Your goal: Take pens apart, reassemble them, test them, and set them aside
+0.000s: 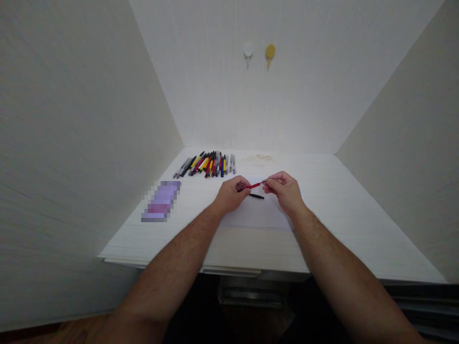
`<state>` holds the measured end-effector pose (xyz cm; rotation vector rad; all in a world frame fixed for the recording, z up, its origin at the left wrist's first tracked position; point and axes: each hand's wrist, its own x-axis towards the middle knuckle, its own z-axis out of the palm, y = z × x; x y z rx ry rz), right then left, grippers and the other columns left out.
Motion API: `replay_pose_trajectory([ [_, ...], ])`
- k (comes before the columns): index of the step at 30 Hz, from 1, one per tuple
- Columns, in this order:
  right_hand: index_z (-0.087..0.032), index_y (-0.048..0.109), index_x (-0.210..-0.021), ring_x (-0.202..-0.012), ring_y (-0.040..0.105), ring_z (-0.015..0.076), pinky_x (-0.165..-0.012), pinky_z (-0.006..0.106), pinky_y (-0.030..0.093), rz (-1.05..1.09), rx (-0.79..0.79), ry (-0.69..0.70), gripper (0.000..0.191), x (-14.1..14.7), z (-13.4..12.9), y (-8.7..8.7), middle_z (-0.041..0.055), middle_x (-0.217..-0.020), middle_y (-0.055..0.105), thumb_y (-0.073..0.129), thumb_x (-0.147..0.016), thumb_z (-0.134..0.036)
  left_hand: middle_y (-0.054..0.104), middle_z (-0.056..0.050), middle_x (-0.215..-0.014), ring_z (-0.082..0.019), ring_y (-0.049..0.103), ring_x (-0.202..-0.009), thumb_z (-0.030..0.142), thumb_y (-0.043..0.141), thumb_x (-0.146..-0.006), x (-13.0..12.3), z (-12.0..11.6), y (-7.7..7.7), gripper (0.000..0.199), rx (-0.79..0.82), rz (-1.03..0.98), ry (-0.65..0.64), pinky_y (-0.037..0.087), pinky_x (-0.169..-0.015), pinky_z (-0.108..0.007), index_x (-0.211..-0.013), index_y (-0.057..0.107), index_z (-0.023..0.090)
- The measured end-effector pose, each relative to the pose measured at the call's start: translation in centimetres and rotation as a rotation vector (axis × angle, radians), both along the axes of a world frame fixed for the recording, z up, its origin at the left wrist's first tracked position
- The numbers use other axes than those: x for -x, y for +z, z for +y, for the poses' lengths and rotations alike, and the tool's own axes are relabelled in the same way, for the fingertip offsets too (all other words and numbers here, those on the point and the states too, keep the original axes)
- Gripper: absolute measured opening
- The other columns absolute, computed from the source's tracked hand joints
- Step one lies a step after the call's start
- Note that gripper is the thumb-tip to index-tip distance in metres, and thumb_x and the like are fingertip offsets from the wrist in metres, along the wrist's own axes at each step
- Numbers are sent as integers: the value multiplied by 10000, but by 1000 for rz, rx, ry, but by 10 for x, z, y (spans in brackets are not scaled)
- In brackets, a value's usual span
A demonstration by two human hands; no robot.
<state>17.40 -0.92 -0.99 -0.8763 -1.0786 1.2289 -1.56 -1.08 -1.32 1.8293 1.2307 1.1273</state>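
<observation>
My left hand [233,195] is closed round a red pen barrel [254,185], which points up and to the right. The fingers of my right hand [285,190] pinch a thin pen refill [264,181] at the barrel's right end. How far the refill sits inside the barrel cannot be made out. Just below the barrel, a black pen part [257,196] lies on a white sheet of paper [256,220]. Both hands are over this sheet, with fingertips close together.
Several pens [206,165] in black, yellow, red, blue and clear lie in a row at the back left of the white table [344,229]. A blurred purple object [161,200] is at the left. Walls enclose the back and sides; two hooks [270,51] hang behind.
</observation>
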Motion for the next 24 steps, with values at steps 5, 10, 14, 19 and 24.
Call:
replay_pose_trajectory([
  [5,-178,614,-757,-583,671,146,-576,267,551,-32,-9,-10,232,-1,2,-2,30,-682,715,786,-651,-291,661,1,-746,-130,598,-684,258,640,-744,1,2,-3,114,10,-5,-3,474,-659,-258,-826,622,181],
  [10,-180,613,-762,-584,673,149,-552,261,543,-62,-28,-67,239,0,4,-3,30,-685,715,783,-657,-312,666,-3,-746,-129,597,-674,263,648,-737,1,3,-3,130,17,-38,-25,472,-643,-252,-831,625,176],
  [14,-176,609,-750,-573,670,146,-549,253,539,-80,-22,-78,259,1,4,-3,22,-652,703,790,-643,-327,667,2,-730,-124,595,-654,258,643,-738,0,2,-2,121,14,-43,-22,472,-639,-248,-823,631,173],
  [19,-171,627,-768,-571,671,147,-558,261,546,-76,12,-28,272,-1,5,-4,25,-678,711,791,-632,-340,662,10,-687,-116,581,-616,265,631,-746,1,1,0,114,-11,-10,-3,467,-613,-238,-808,653,172],
  [24,-172,636,-784,-576,667,145,-572,264,546,-69,14,-19,249,0,3,-3,23,-668,707,779,-644,-321,679,3,-704,-108,578,-607,252,622,-760,0,0,2,134,-16,14,6,465,-598,-228,-838,686,164],
])
